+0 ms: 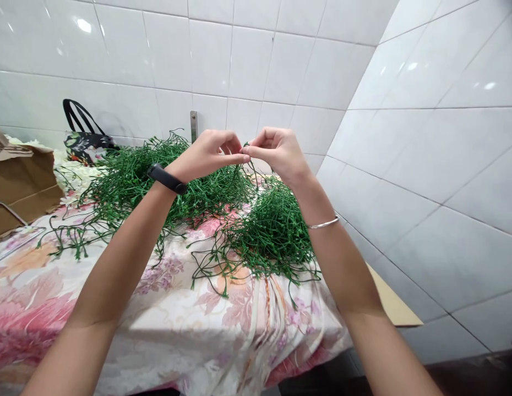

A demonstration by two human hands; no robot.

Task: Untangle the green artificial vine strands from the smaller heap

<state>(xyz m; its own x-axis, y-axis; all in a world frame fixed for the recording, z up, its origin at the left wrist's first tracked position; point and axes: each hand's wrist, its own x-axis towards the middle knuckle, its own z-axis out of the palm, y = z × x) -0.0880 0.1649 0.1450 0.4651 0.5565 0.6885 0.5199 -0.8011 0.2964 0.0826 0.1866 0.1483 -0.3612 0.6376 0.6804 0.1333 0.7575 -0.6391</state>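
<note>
Both hands are raised above a table covered by a floral cloth (177,319). My left hand (210,154), with a black band on its wrist, pinches a thin green plastic sprig (245,147) between thumb and fingers. My right hand (276,151), with a silver bangle on its wrist, pinches the same sprig from the other side, fingertips nearly touching the left ones. Below them lie two heaps of green artificial stems: a large one (132,187) at the left back and a smaller one (272,231) under the right wrist.
A brown cardboard box (20,181) stands at the table's left, with white flower pieces (70,170) behind it. A dark patterned bag with black handles (85,140) leans on the tiled wall. A cardboard sheet (394,305) sticks out at the table's right edge, close to the tiled side wall.
</note>
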